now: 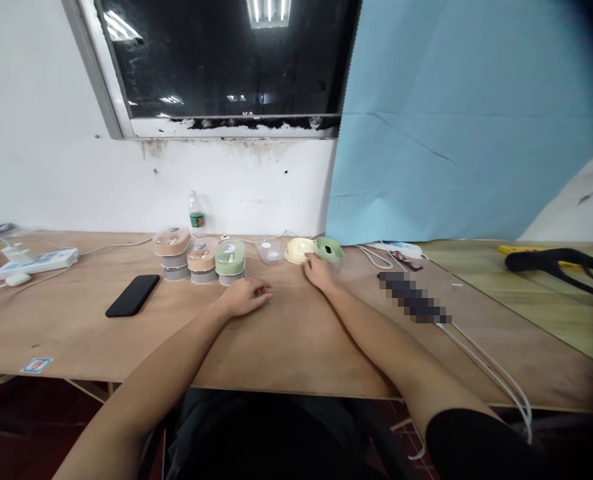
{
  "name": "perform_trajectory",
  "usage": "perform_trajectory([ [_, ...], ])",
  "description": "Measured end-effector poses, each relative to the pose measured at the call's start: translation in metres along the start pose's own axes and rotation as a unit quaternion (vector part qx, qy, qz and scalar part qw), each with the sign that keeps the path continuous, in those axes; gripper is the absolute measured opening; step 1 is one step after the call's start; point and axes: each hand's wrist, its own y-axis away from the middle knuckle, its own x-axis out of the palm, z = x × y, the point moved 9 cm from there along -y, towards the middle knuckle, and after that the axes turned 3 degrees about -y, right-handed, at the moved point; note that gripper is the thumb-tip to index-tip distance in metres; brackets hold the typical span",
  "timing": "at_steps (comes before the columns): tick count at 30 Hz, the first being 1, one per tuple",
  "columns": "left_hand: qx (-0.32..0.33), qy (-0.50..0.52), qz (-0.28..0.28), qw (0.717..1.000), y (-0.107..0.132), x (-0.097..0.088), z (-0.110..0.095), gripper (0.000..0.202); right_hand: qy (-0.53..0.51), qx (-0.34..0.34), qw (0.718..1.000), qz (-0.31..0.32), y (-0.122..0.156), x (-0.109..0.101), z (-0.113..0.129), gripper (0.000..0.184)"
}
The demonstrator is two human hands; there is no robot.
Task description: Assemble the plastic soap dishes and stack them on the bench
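My left hand rests on the wooden table, fingers curled and pinched together at something small or clear that I cannot make out. My right hand reaches further back, its fingers touching a cream round lid and a green round lid. A clear bowl-shaped part sits just left of the cream lid. Three small choppers stand in a row behind my left hand: two with tan tops and one with a green top.
A black phone lies flat at the left. A water bottle stands by the wall. A white power strip with cables is at the far left. White cables run along the right, with a black handled object beyond.
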Motion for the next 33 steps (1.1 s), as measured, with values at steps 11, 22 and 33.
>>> perform_trajectory([
  [11,0.000,0.002,0.001,1.000,0.000,0.001,0.003,0.034,-0.081,0.001,0.995,-0.054,0.007,-0.020,0.004,0.016],
  [22,0.032,-0.018,-0.130,0.991,0.003,-0.023,-0.018,0.043,-0.167,-0.027,0.980,0.106,0.056,-0.014,0.021,0.049],
  [33,0.043,-0.003,-0.012,0.999,-0.003,0.016,-0.009,0.034,-0.086,0.040,0.994,-0.047,0.039,-0.048,0.003,0.040],
])
